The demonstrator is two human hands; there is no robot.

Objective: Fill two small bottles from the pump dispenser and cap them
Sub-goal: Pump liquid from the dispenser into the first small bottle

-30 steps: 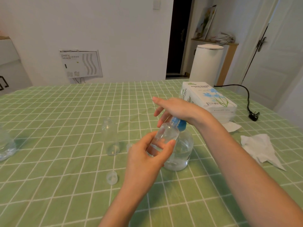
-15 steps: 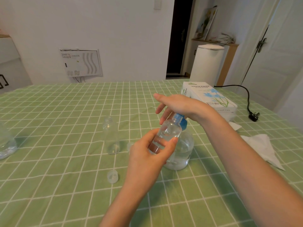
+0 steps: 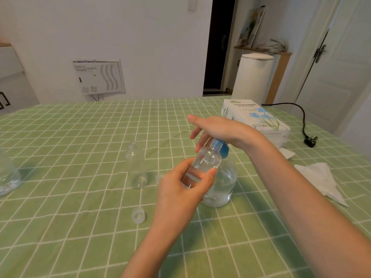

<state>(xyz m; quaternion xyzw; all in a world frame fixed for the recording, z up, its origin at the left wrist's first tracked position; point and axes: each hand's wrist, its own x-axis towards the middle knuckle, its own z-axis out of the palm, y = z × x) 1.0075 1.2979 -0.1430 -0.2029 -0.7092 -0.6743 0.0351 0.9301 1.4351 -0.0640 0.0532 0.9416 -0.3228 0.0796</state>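
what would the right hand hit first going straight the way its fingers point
Probably nothing: the right hand points left over the tablecloth, seemingly above the empty bottle; depth unclear.

Pump head (image 3: 221, 147) mostly buried under right grip (image 3: 218, 129), dispenser body (image 3: 223, 183) half behind left grip (image 3: 180, 189) and its small bottle (image 3: 206, 162), nozzle-to-mouth contact not visible, clear container (image 3: 8, 177) far left of left grip cut by frame edge.

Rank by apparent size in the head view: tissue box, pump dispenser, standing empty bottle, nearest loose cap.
1. tissue box
2. pump dispenser, partly hidden by the left hand, so less sure
3. empty bottle
4. cap
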